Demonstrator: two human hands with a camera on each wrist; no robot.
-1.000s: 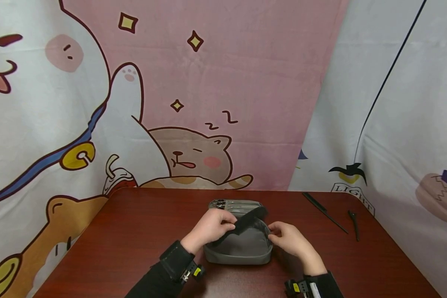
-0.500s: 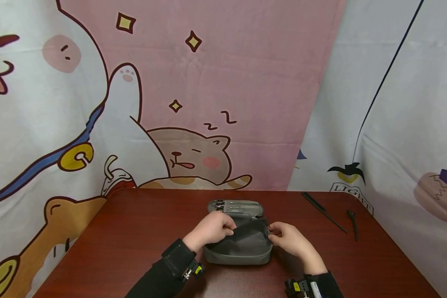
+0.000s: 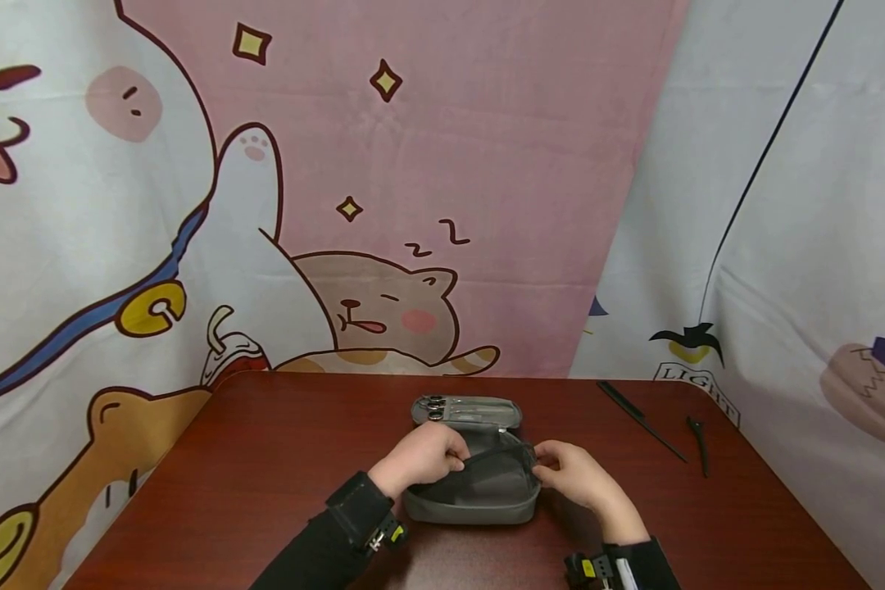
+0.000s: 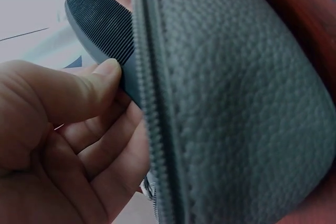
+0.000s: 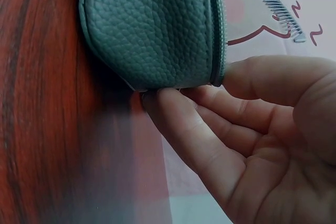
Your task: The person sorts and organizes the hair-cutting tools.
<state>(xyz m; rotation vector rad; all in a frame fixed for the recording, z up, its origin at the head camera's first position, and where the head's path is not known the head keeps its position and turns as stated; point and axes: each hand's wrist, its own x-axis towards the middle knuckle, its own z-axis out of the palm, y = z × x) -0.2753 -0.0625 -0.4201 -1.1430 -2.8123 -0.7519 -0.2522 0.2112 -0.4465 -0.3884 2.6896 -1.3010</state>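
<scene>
A grey pebbled zip case [image 3: 472,513] lies unzipped on the table, its lid folded back. My left hand [image 3: 422,455] pinches a black comb [image 4: 100,22] over the case's opening; thumb and fingers hold it just past the teeth. In the right wrist view the toothed end of the comb [image 5: 275,4] shows beyond the zipper edge. At the case's right side my right hand [image 3: 581,482] grips the rim, thumb at the zipper and fingers against the outer wall. Scissors [image 3: 435,406] and other slim metal tools sit in the lid [image 3: 505,406]. The case's floor is partly hidden.
On the right of the brown table [image 3: 288,442] lie a black long-tailed comb [image 3: 623,401] and a small dark hair clip [image 3: 697,429]. A cartoon-printed curtain [image 3: 524,180] hangs behind the table's far edge.
My left hand has shifted slightly right, and the comb has come down from slanting over the lid to lie lower in the case. My right hand has stayed on the rim.
</scene>
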